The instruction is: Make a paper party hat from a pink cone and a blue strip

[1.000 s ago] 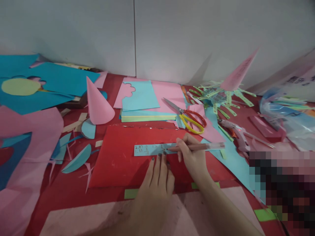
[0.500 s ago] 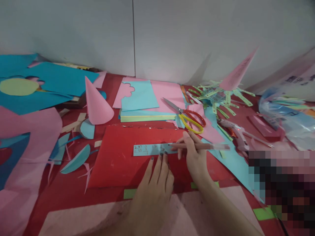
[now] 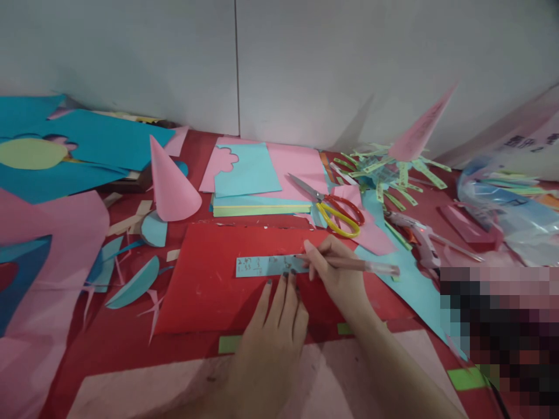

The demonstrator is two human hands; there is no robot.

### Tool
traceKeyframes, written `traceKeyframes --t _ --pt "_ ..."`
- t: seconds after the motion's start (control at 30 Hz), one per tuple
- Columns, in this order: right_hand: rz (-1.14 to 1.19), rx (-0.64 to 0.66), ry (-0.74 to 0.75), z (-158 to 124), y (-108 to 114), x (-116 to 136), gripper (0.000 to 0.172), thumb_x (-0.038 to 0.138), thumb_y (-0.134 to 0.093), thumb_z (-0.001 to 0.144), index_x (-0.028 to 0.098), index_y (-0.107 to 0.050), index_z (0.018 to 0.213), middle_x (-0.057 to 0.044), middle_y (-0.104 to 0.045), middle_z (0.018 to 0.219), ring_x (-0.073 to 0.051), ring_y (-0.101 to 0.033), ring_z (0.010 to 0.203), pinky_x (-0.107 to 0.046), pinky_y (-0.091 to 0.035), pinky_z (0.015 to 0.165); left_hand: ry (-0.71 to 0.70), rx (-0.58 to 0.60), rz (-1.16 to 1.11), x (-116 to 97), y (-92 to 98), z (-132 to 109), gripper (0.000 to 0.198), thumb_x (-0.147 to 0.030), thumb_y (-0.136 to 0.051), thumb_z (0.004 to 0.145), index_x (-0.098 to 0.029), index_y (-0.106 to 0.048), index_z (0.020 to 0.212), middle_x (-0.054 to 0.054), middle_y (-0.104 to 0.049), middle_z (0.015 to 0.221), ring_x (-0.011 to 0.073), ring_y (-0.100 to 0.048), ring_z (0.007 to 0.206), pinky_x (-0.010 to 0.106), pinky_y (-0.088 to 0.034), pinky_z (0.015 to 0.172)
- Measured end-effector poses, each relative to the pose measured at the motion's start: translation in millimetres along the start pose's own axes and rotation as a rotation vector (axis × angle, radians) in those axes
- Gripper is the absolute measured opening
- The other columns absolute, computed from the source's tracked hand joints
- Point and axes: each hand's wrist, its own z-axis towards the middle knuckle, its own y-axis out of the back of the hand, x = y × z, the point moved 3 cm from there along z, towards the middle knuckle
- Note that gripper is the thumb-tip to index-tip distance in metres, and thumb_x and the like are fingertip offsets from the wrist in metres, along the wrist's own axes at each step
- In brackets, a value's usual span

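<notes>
A light blue paper strip [image 3: 264, 267] with handwritten numbers lies flat on a red board [image 3: 209, 297]. My left hand [image 3: 279, 320] rests with fingers stretched out, its fingertips on the strip's lower edge. In my right hand [image 3: 338, 276] is a brown pen [image 3: 349, 263], pinched between thumb and fingers, its tip at the strip's writing. The strip's right end is partly hidden behind that hand. Just beyond the board lie scissors [image 3: 325, 201] with one red and one yellow handle, blades apart.
A pink paper cone [image 3: 172, 189] stands at the left near blue paper scraps [image 3: 135, 282]. Stacked coloured paper [image 3: 262, 206] lies behind the board. To the right are a glue gun [image 3: 421, 235], another pink cone [image 3: 423, 128] with green strips, and a plastic bag [image 3: 510, 198].
My right hand has shifted slightly left and changed its hold on the pen, whose tip has moved a little left along the strip. The left hand stays in place.
</notes>
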Motion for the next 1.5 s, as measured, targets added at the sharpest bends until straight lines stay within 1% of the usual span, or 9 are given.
traceKeyframes --t 0.13,0.43,0.63,0.83,0.93,1.1,1.17,1.33,1.5 --pt "-0.003 0.073 0.017 -1.2 -3.5 -1.4 0.029 0.038 -0.055 0.080 0.021 -0.045 0.059 0.004 -0.054 0.045 -0.011 -0.053 0.045 -0.023 -0.041 0.049 0.011 0.008 -0.009 1.0 0.2 -0.3 0.035 -0.021 -0.035 0.080 -0.010 -0.057 0.105 0.012 -0.059 0.117 0.0253 -0.049 0.114 0.040 -0.035 0.095" --pt "0.001 0.085 -0.001 -0.7 -1.6 -2.2 0.032 0.037 -0.052 0.081 0.022 -0.041 0.055 0.005 -0.050 0.041 -0.012 -0.053 0.046 -0.024 -0.042 0.054 0.015 0.007 -0.013 0.6 -0.1 0.6 0.036 -0.020 -0.034 0.081 -0.009 -0.056 0.107 0.013 -0.059 0.117 0.0252 -0.049 0.114 0.040 -0.036 0.095" --pt "0.020 0.130 -0.019 -0.9 -3.3 -4.0 0.030 0.038 -0.053 0.081 0.022 -0.043 0.058 0.006 -0.051 0.042 -0.010 -0.049 0.040 -0.022 -0.040 0.047 0.019 -0.006 -0.019 0.6 -1.1 1.6 0.036 -0.020 -0.035 0.080 -0.008 -0.057 0.106 0.013 -0.059 0.117 0.0256 -0.049 0.114 0.040 -0.037 0.094" --pt "-0.015 0.092 -0.025 -0.2 -2.3 -2.9 0.032 0.036 -0.053 0.081 0.022 -0.039 0.055 0.007 -0.048 0.038 -0.011 -0.052 0.042 -0.022 -0.041 0.051 0.008 0.020 -0.009 -0.1 -0.4 0.7 0.036 -0.019 -0.035 0.079 -0.009 -0.056 0.106 0.013 -0.059 0.117 0.0258 -0.047 0.116 0.041 -0.035 0.096" --pt "-0.034 0.085 -0.028 0.2 -1.9 -2.0 0.033 0.035 -0.053 0.080 0.022 -0.038 0.054 0.007 -0.047 0.038 -0.010 -0.049 0.039 -0.022 -0.040 0.048 0.000 0.025 0.000 0.2 -0.4 0.5 0.036 -0.020 -0.035 0.079 -0.009 -0.057 0.106 0.013 -0.059 0.117 0.0260 -0.046 0.116 0.041 -0.035 0.096" --pt "0.034 -0.024 -0.068 0.7 2.1 -1.6 0.033 0.033 -0.052 0.080 0.022 -0.037 0.053 0.008 -0.043 0.035 -0.010 -0.049 0.039 -0.024 -0.045 0.052 0.004 0.015 -0.005 0.0 -0.8 -0.5 0.037 -0.021 -0.036 0.079 -0.008 -0.056 0.108 0.013 -0.058 0.117 0.0257 -0.047 0.116 0.041 -0.034 0.097" --pt "0.052 -0.040 -0.079 0.9 2.7 -0.9 0.033 0.032 -0.052 0.080 0.023 -0.036 0.053 0.008 -0.041 0.034 -0.011 -0.050 0.040 -0.025 -0.047 0.055 0.001 0.021 -0.003 -0.6 -0.8 -0.8 0.037 -0.021 -0.036 0.079 -0.008 -0.056 0.108 0.013 -0.058 0.118 0.0260 -0.046 0.117 0.041 -0.034 0.097" --pt "0.053 -0.036 -0.066 1.3 1.1 0.0 0.033 0.032 -0.052 0.080 0.023 -0.035 0.054 0.008 -0.044 0.036 -0.010 -0.049 0.039 -0.024 -0.046 0.054 0.002 0.018 0.006 -0.9 0.2 -0.5 0.037 -0.020 -0.037 0.078 -0.010 -0.057 0.106 0.011 -0.060 0.115 0.0255 -0.046 0.117 0.041 -0.034 0.097" --pt "0.070 -0.013 -0.046 0.9 -0.7 -2.3 0.033 0.034 -0.053 0.080 0.023 -0.035 0.055 0.009 -0.043 0.036 -0.011 -0.049 0.041 -0.025 -0.046 0.056 -0.005 0.017 -0.002 0.2 -0.3 -0.2 0.037 -0.021 -0.037 0.079 -0.008 -0.056 0.107 0.013 -0.058 0.118 0.0262 -0.046 0.117 0.041 -0.034 0.097"
